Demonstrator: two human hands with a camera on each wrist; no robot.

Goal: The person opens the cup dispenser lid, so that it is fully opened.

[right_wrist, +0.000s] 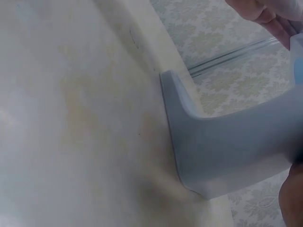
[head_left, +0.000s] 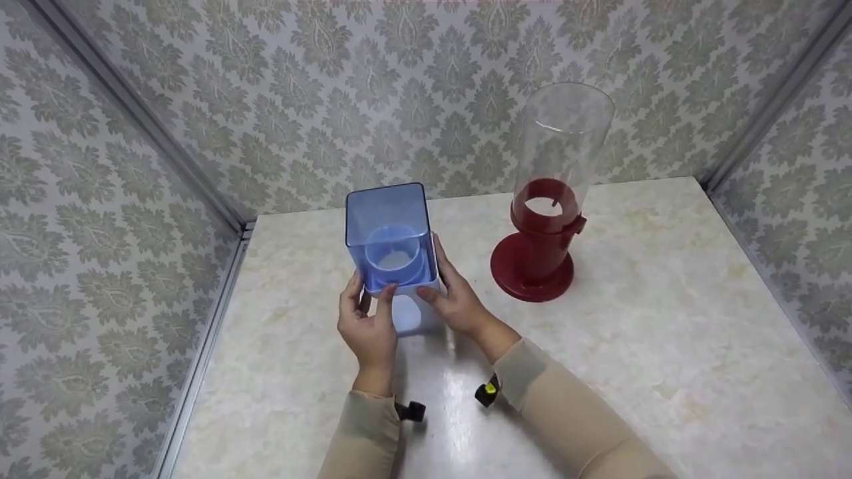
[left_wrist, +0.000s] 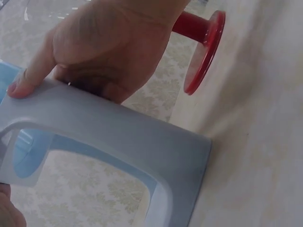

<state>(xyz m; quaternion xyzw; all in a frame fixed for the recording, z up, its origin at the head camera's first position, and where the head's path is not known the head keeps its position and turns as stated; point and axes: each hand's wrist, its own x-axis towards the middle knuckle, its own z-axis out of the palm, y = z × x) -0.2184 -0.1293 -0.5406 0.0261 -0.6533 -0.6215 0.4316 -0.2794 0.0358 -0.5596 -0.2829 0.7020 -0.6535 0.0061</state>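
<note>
A blue dispenser stands in front of me, with a see-through blue square container (head_left: 388, 209) on a pale blue-white arched stand (head_left: 426, 316). Inside the container, a round collar surrounds an opening. My left hand (head_left: 368, 326) grips the left side where container and stand meet, thumb in front. On the opposite side my right hand (head_left: 456, 303) holds it the same way, its thumb across the front. The stand's foot (left_wrist: 187, 175) appears to rest on the table in both wrist views. The right hand (left_wrist: 113, 45) also shows in the left wrist view, the left hand (right_wrist: 272, 16) in the right wrist view.
To the right stands a second dispenser, with a red round base (head_left: 522, 283) and a tall clear cylinder (head_left: 566, 146). The pale marbled table (head_left: 665, 332) reaches patterned walls (head_left: 413, 100) at the back and sides.
</note>
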